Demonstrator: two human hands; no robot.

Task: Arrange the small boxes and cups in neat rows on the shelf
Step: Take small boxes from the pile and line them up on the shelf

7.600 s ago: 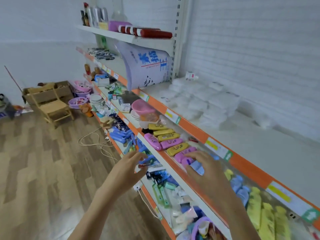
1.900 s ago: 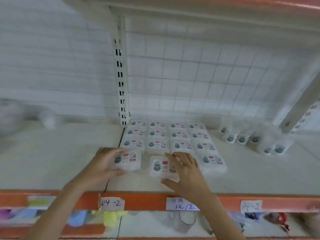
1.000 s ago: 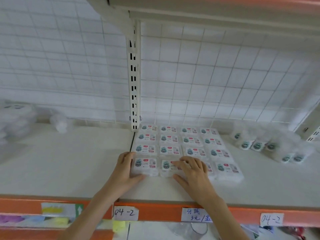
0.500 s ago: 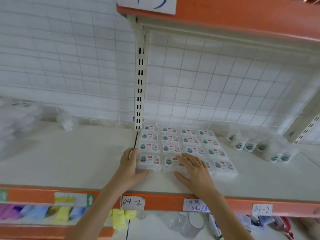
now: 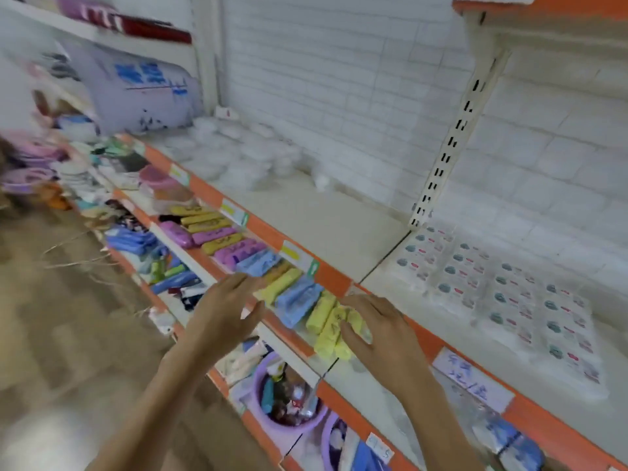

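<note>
Far left, a blurred wooden floor [image 5: 68,334] runs beside the shelving, and pink and purple basins [image 5: 30,164] sit low at the left edge. A large white bag [image 5: 142,93] with blue print stands on the shelf [image 5: 326,219] near its far end, and just right of it a heap of clear cups [image 5: 238,154] lies against the white wall, too blurred to count. One tier down, yellow, purple and blue packets [image 5: 238,253] lie side by side in a slanting row. Your left hand [image 5: 224,314] hangs in the air in front of that lower tier, fingers straight and loosely spread, holding nothing. Below it a purple tub [image 5: 285,426] holds mixed small items. Your right hand [image 5: 384,331] is level with the orange shelf edge [image 5: 333,280], above the yellow packets, fingers extended and slightly apart, thumb out, gripping nothing; you cannot tell whether it touches the packets. Right of the slotted upright [image 5: 452,137], the small boxes [image 5: 503,294] lie flat on the shelf in tidy rows, packed edge to edge, well clear of both hands. A handwritten label [image 5: 472,385] is stuck on the orange edge below them.
</note>
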